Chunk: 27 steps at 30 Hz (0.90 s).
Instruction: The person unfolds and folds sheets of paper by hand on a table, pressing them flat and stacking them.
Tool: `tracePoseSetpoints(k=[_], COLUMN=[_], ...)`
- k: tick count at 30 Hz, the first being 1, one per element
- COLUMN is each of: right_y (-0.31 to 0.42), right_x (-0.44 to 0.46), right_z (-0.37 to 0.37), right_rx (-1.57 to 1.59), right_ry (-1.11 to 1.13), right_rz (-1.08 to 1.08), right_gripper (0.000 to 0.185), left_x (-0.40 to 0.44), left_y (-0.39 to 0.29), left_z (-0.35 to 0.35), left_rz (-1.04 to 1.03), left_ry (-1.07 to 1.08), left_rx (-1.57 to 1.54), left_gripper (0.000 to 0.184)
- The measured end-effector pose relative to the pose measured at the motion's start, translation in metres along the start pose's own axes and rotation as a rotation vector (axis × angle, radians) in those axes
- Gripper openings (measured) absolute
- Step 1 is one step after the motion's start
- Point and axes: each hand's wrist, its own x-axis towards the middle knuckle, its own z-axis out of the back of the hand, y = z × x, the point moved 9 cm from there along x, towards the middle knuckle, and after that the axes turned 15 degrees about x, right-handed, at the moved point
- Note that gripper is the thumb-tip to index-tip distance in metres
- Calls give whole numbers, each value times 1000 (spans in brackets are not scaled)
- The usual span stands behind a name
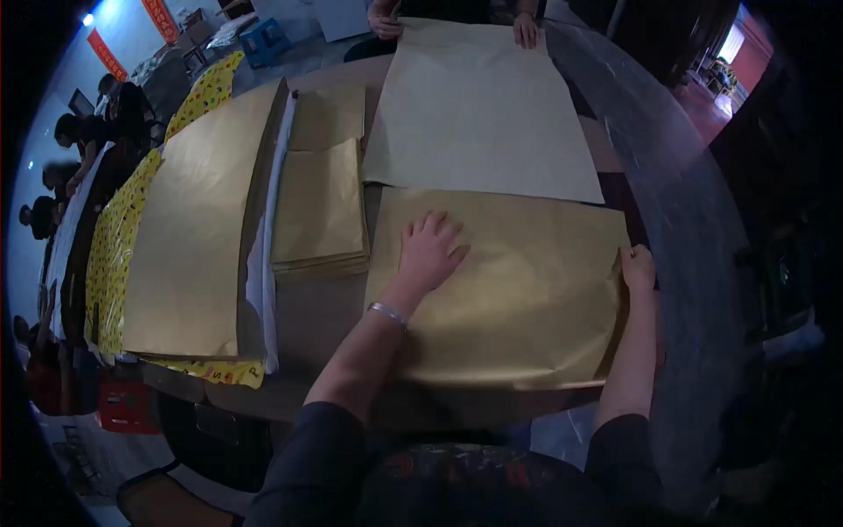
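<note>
I have a broad golden sheet point(509, 290) spread on the table point(320, 312) right in front of me; take its middle as the centre of a clock, with twelve pointing away from me. My left hand point(428, 255) lies palm down towards ten o'clock, fingers well spread, pressing on the sheet and gripping nothing. My right hand point(639, 268) is at about three, fingers closed in a pinch on the side edge, which bends up beside it. At twelve, a pale sheet point(483, 110) meets my sheet's far edge, and another person's hands point(527, 33) rest at its far end. Folded golden papers point(320, 206) sit in a pile between nine and ten, with a big golden stack point(193, 220) farther out at nine. What worries me most is that raised side: if I pull or press there unevenly, the slack running towards four could set into a hard crease, or the paper could tear at my pinch. Too light a left palm might let the whole sheet slew round. A tug from across the table could drag the pale sheet over mine, and my left forearm, leaning across the near edge around seven, could scuff or wrinkle it.
</note>
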Motion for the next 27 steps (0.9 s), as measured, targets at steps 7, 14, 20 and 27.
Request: tracePoseSetpoints(k=[7, 14, 20, 27], right_y=[67, 265, 223, 43], right_x=[-51, -193, -174, -120], right_z=[42, -102, -123, -10], right_rx=[-33, -17, 23, -146], right_ry=[-224, 508, 411, 193], right_rz=[164, 700, 529, 103], right_gripper=[43, 60, 67, 66], left_x=[2, 2, 2, 4], left_y=[-2, -6, -7, -1], left_z=[3, 7, -6, -9], left_rz=[-47, -36, -73, -64], left_ry=[-29, 20, 16, 59], left_rx=[17, 22, 123, 116], left_gripper=[42, 42, 42, 43])
